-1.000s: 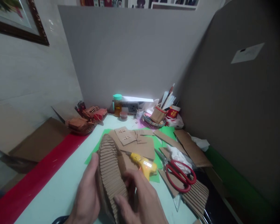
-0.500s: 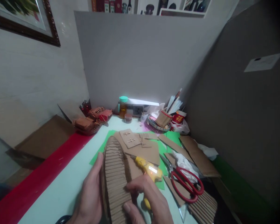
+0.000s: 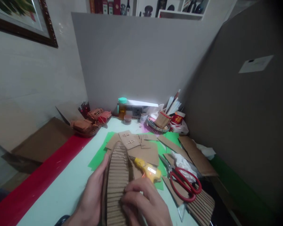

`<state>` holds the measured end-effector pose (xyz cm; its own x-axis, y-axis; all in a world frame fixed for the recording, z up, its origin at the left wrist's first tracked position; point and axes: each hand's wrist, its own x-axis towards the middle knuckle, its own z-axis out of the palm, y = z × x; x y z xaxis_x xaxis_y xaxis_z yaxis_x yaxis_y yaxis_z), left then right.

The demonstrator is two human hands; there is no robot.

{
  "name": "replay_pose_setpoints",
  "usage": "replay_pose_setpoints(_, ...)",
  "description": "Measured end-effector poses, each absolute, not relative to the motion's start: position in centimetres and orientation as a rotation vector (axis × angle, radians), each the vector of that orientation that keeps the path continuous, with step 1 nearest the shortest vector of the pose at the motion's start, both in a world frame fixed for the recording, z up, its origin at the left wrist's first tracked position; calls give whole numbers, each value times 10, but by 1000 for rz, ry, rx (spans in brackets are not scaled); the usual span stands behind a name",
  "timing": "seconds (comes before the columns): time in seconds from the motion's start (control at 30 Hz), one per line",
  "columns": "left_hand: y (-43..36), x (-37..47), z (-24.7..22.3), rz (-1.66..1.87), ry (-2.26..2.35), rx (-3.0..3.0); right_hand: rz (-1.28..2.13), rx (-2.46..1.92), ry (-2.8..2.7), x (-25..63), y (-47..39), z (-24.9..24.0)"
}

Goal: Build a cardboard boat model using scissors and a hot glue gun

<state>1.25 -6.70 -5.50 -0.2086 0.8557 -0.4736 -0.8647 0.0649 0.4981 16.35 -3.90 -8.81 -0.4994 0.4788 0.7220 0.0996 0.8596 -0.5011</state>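
Observation:
A long curved piece of corrugated cardboard (image 3: 118, 185), ribbed side facing me, stands tilted up in front of me. My left hand (image 3: 91, 197) grips it along its left edge. At its right edge, the curled fingers of my right hand (image 3: 146, 201) pinch or press the cardboard; the thumb is partly hidden below them. Just beyond my right hand lies a yellow glue gun (image 3: 147, 168), its nozzle pointing left. Red-handled scissors (image 3: 186, 185) rest to the right, blades toward the upper left.
Flat cardboard pieces (image 3: 146, 152) lie on green sheets (image 3: 97, 160). Crumpled white tissue (image 3: 182, 164) and a ribbed cardboard scrap (image 3: 202, 204) are near the scissors. Farther back are a bottle with a teal lid (image 3: 122, 110), a pot of sticks (image 3: 163, 120) and reddish-brown models (image 3: 85, 125).
My right fingers have shifted slightly left and closed together against the cardboard's edge. The cardboard has turned a little more upright, and the whole view has shifted slightly.

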Motion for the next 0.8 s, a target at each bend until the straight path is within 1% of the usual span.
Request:
replay_pose_setpoints(0.07, -66, 13, -55, 1572, 854, -13, 331, -386, -2158, 164, -32, -90)
replay_pose_setpoints(0.13, -66, 13, -54, 1551, 847, -14, 278, -415, -2220, 164, -29, -92)
replay_pose_setpoints(0.23, -66, 15, -52, 1504, 833, -24, 357, -513, -2178, 164, -32, -90)
replay_pose_setpoints(0.33, -67, 17, -52, 1466, 862, -27, 339, -537, -2125, 163, -36, -85)
replay_pose_setpoints(0.47, -68, 20, -57, 1455, 924, -4, 250, -497, -2266, 160, -35, -82)
replay_pose_setpoints(0.6, -68, 21, -59, 1432, 974, 22, 340, -536, -2437, 164, -33, -79)
replay_pose_setpoints(0.7, -68, 20, -55, 1404, 945, 15, 382, -531, -2382, 170, -34, -75)
replay_pose_setpoints(0.8, -67, 14, -49, 1417, 916, 7, 415, -589, -2205, 172, -36, -77)
